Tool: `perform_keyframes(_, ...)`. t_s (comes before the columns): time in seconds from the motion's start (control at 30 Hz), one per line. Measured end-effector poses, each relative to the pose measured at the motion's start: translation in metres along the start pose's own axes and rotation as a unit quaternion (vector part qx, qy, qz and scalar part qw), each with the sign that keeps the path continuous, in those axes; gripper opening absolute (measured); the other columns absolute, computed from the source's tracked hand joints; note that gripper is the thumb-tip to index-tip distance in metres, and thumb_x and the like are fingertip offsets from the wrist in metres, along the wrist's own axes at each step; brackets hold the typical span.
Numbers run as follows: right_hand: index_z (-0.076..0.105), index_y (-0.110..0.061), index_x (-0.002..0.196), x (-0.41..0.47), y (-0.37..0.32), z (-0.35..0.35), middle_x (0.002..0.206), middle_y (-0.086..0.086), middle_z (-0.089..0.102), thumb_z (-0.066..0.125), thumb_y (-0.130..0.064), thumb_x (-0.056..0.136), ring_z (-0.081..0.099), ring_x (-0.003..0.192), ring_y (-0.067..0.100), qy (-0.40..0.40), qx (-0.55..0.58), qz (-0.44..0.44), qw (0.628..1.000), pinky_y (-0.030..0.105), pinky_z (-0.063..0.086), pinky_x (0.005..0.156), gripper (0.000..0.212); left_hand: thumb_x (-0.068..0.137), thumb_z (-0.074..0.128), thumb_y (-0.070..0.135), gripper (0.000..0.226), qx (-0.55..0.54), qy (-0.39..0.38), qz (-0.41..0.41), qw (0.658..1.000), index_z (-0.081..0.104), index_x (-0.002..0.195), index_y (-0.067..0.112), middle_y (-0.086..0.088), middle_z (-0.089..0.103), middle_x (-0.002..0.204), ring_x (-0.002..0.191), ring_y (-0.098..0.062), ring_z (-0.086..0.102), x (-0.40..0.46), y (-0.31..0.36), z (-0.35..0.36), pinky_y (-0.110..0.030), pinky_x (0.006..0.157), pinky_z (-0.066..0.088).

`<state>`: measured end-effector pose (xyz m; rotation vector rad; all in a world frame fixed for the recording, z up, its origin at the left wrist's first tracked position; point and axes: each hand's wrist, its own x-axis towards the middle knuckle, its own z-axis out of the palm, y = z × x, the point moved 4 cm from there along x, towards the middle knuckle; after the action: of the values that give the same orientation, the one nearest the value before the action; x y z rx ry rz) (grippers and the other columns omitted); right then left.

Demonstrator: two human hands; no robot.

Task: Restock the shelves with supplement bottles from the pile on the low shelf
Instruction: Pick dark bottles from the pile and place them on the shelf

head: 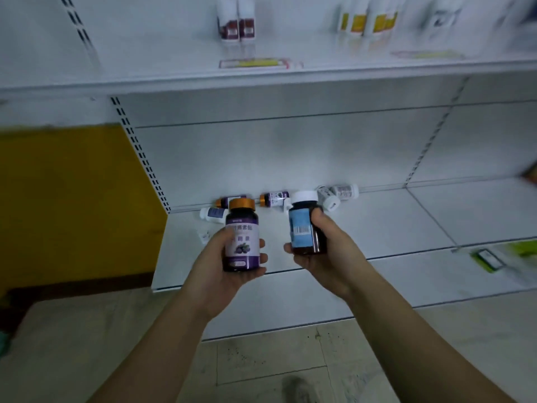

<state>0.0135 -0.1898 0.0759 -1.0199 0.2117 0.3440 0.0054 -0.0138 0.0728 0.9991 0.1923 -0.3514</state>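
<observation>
The left hand grips a purple-labelled bottle upright; the right hand holds a blue-labelled bottle, both above the low shelf. Behind them more bottles lie toppled against the back panel, partly hidden. The upper shelf's bottles are blurred.

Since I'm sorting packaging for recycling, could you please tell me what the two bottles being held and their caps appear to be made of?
Purple-label bottle, in the left hand: dark translucent body, likely plastic; glossy printed label. Its gold cap has a metallic sheen, so metal or metallised plastic.
Blue-label bottle, in the right hand: dark amber see-through body, plastic or glass. Its white cap looks like matte plastic.
</observation>
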Motion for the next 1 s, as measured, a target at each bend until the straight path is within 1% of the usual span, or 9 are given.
perform_keyframes(0.07,0.058,-0.017,0.122,-0.037,-0.018,0.015,0.102,0.009,0.071,0.06,-0.047,0.073,0.071,0.083,0.021,-0.008,0.047,-0.033,0.998,0.033,0.053,0.07,0.057,0.096,0.035,0.028,0.034,-0.023,-0.026,0.002,0.999,0.061,0.107,0.008,-0.016,0.071,0.088,0.071,-0.027,0.069,-0.028,0.013,0.019,-0.036,0.058,0.057)
perform_keyframes(0.2,0.065,-0.009,0.112,-0.104,-0.055,0.033,0.09,0.015,0.07,0.057,-0.036,0.069,0.068,0.072,0.025,-0.01,0.141,-0.076,0.987,0.036,0.054,0.064,0.052,0.094,0.036,0.026,0.032,-0.015,-0.083,0.029,0.996,0.057,0.114,0.013,-0.015,0.072,0.095,0.081,-0.031,0.07,-0.074,0.037,0.062,-0.037,0.058,0.057)
perform_keyframes(0.33,0.068,-0.009,0.098,-0.155,-0.088,0.034,0.088,0.013,0.069,0.05,-0.035,0.072,0.064,0.068,0.021,-0.028,0.114,-0.151,0.982,0.033,0.053,0.059,0.04,0.095,0.035,0.023,0.029,0.032,-0.138,0.072,0.987,0.055,0.116,0.022,-0.012,0.072,0.096,0.082,-0.028,0.07,-0.108,0.048,0.113,-0.036,0.059,0.057)
perform_keyframes(0.43,0.069,-0.011,0.095,-0.188,-0.11,0.023,0.085,0.012,0.067,0.048,-0.046,0.079,0.061,0.065,0.019,-0.025,0.086,-0.194,0.977,0.032,0.051,0.057,0.044,0.095,0.034,0.022,0.028,0.053,-0.166,0.11,0.979,0.056,0.112,0.024,-0.01,0.073,0.091,0.074,-0.024,0.07,-0.128,0.046,0.152,-0.034,0.058,0.057)
perform_keyframes(0.5,0.066,-0.014,0.098,-0.209,-0.126,0.009,0.078,0.008,0.065,0.047,-0.057,0.078,0.061,0.065,0.018,-0.011,0.048,-0.217,0.975,0.032,0.049,0.058,0.051,0.094,0.033,0.019,0.03,0.049,-0.185,0.13,0.973,0.056,0.113,0.021,-0.01,0.072,0.089,0.073,-0.024,0.07,-0.137,0.042,0.182,-0.033,0.057,0.057)
perform_keyframes(0.57,0.062,-0.014,0.107,-0.231,-0.146,-0.009,0.079,0.007,0.067,0.05,-0.055,0.073,0.064,0.068,0.017,0.002,0.009,-0.249,0.968,0.031,0.051,0.06,0.054,0.094,0.033,0.018,0.031,0.042,-0.203,0.141,0.968,0.055,0.115,0.02,-0.011,0.072,0.089,0.073,-0.025,0.07,-0.144,0.033,0.213,-0.033,0.057,0.057)
perform_keyframes(0.67,0.057,-0.011,0.121,-0.263,-0.176,-0.041,0.092,0.008,0.071,0.047,-0.047,0.087,0.068,0.076,0.016,0.03,-0.012,-0.28,0.96,0.03,0.055,0.061,0.05,0.093,0.033,0.018,0.032,0.032,-0.223,0.145,0.963,0.056,0.116,0.018,-0.012,0.072,0.092,0.075,-0.026,0.07,-0.153,0.015,0.261,-0.033,0.057,0.056)
perform_keyframes(0.83,0.061,-0.01,0.116,-0.309,-0.217,-0.102,0.094,0.01,0.072,0.039,-0.04,0.098,0.07,0.087,0.024,0.063,-0.013,-0.31,0.949,0.033,0.055,0.062,0.041,0.088,0.038,0.019,0.034,0.019,-0.253,0.142,0.957,0.056,0.117,0.016,-0.014,0.071,0.093,0.075,-0.027,0.069,-0.163,-0.027,0.342,-0.035,0.058,0.057)
perform_keyframes(1.0,0.062,-0.009,0.11,-0.355,-0.252,-0.167,0.09,0.012,0.07,0.046,-0.04,0.09,0.069,0.079,0.021,0.053,0.016,-0.336,0.94,0.031,0.056,0.063,0.041,0.072,0.048,0.026,0.055,0.0,-0.293,0.117,0.949,0.052,0.125,0.012,-0.017,0.07,0.097,0.076,-0.028,0.069,-0.166,-0.072,0.417,-0.036,0.058,0.056)
